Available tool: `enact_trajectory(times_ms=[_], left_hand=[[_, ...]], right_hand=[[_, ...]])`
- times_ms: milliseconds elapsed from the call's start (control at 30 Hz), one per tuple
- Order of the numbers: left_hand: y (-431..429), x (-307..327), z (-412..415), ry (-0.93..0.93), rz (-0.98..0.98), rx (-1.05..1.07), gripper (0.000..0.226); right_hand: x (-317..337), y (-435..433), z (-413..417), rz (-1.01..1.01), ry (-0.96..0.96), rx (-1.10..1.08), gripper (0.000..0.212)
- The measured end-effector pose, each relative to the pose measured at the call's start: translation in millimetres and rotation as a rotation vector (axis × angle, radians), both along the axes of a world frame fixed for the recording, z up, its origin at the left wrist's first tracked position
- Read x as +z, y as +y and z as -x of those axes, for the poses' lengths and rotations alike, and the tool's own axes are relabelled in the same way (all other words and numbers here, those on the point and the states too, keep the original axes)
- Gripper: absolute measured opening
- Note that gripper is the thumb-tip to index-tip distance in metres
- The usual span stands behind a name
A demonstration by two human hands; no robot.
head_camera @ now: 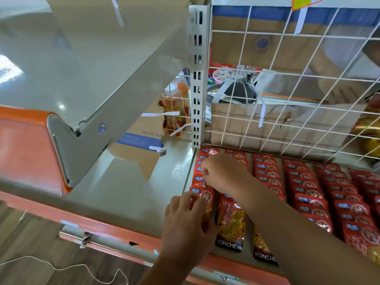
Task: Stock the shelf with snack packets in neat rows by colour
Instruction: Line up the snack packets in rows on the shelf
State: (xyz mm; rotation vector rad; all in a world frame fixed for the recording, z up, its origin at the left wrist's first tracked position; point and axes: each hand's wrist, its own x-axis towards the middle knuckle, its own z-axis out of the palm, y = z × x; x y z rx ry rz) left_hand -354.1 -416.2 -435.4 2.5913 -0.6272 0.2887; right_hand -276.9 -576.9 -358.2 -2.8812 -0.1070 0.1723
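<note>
So, surroundings first: a white wire grid panel [287, 103] backs the grey metal shelf [127, 182], clipped to a white slotted upright post [197, 79]. Behind the grid sit a brown cardboard box with a blue band [267, 44], a dark rounded thing I can't really identify, and some shiny gold packs [370, 128] cut off at the right edge. Left of the post there's a clear bottle of orange drink [174, 103] and a torn cardboard flap [139, 149]. An upper shelf with an orange front strip [24, 149] slants across the top left and blocks a lot of the view. A thin white string [61, 266] trails over the wooden floor below.

The right forearm crosses the second and third rows, so parts of them are hidden. Print on the packs is mostly too blurry to read, apart from "KONCHEW".

The red snack packets [308, 204] lie on the shelf in front-to-back rows, overlapped like shingles, all one colour: red tops with a round white emblem and a small blue label, a clear window of yellow-orange snack, and a black bottom band.

The left hand [185, 225] rests with spread fingers flat on the front packet of the leftmost row [202, 195], not gripping. The right hand [222, 173] reaches further back in that row, fingers curled, pinching a packet's edge.
</note>
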Motion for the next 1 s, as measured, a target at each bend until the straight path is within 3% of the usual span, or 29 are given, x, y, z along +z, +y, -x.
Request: enact_trajectory(times_ms=[767, 1000], left_hand=[[-3.2, -4.9, -0.4, 0.058, 0.052, 0.074, 0.044], [-4.3, -7.1, -1.2, 0.08, 0.056, 0.111, 0.043]], right_hand=[[-4.9, 6.4, -8.4, 0.003, 0.021, -0.004, 0.006], [-3.8, 5.8, -7.2, 0.037, 0.014, 0.026, 0.018]])
